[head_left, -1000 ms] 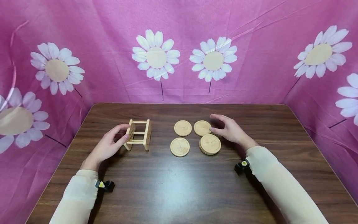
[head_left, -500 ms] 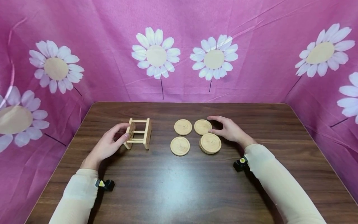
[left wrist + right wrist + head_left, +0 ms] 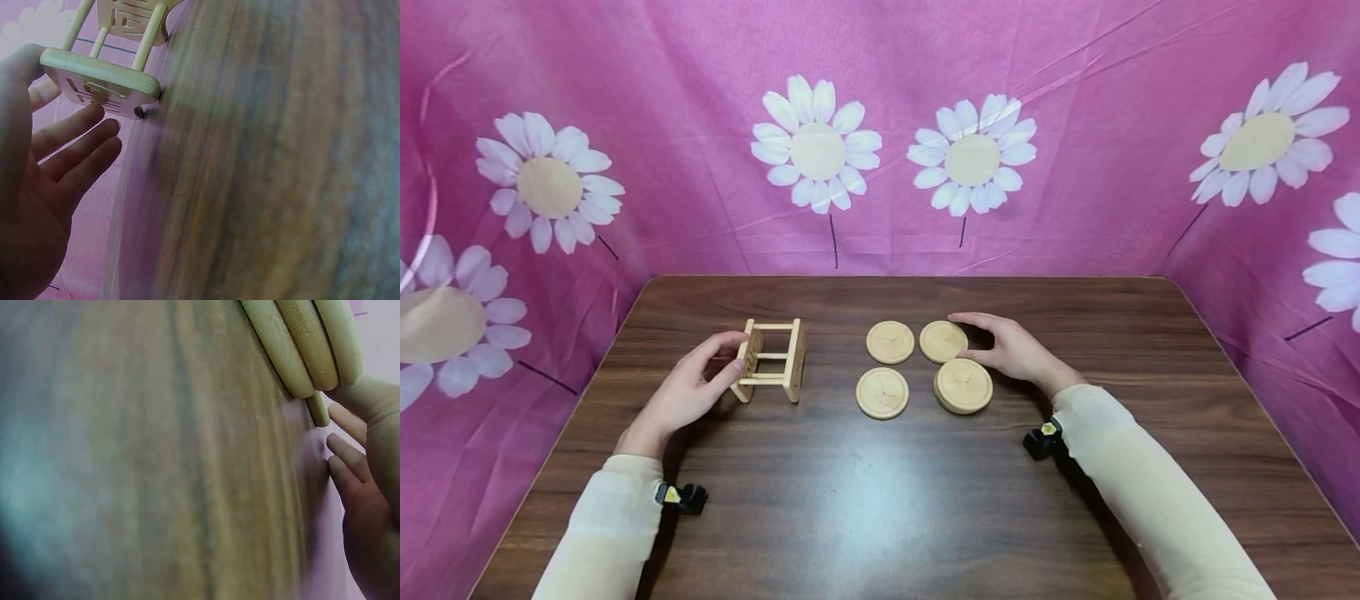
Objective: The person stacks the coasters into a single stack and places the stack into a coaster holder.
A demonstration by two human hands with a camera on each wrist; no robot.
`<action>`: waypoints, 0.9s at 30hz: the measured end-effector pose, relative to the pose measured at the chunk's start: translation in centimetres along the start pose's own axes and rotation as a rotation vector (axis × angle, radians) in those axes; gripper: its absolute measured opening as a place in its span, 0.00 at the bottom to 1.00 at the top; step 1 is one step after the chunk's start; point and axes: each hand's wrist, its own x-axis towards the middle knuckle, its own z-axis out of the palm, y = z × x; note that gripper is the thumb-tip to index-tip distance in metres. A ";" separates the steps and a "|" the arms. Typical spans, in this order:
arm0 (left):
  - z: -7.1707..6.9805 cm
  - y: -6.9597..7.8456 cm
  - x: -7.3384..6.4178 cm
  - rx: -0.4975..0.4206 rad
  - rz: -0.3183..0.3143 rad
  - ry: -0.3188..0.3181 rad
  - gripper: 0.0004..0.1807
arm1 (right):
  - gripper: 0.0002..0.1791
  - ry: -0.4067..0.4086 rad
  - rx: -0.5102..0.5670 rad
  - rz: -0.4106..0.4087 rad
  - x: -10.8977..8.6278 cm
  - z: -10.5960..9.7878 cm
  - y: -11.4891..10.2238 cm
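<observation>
My left hand point(image 3: 688, 392) rests its thumb and index finger against the outer face of one end panel of a small wooden coaster rack point(image 3: 792, 367). Its other fingers point(image 3: 81, 150) stretch out loosely below the panel in the left wrist view. Over to the right, my right hand point(image 3: 1018, 350) spreads thumb and index finger around the right side of the far right coaster point(image 3: 942, 340), which lies flat. Whether the fingertips touch it I cannot tell. Just in front is a stack of coasters point(image 3: 964, 383), its thick edges point(image 3: 312, 344) partly covering my thumb in the right wrist view.
Two single round coasters lie flat between the rack and the stack: one farther back point(image 3: 890, 342), one nearer point(image 3: 882, 393). Everything stands on a dark wood-grain table point(image 3: 865, 508). A pink cloth with daisies point(image 3: 880, 242) hangs behind the table's far edge.
My right hand has slid slightly left, bringing its index finger to the far edge of the far right coaster. The left hand, rack and coasters have stayed in place.
</observation>
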 end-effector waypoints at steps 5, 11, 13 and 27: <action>0.0 -0.1 0.0 -0.006 0.005 0.001 0.20 | 0.35 0.009 0.007 -0.006 0.1 0.1 -0.1; 0.0 -0.1 0.0 -0.010 0.002 0.002 0.21 | 0.35 0.023 0.002 0.029 0.2 0.2 -0.1; 0.0 -0.2 0.0 -0.013 0.002 0.002 0.20 | 0.35 0.023 0.000 0.043 0.2 0.2 -0.1; 0.1 -0.1 0.1 -0.027 -0.003 0.001 0.21 | 0.40 -0.005 -0.047 -0.014 0.7 0.2 0.2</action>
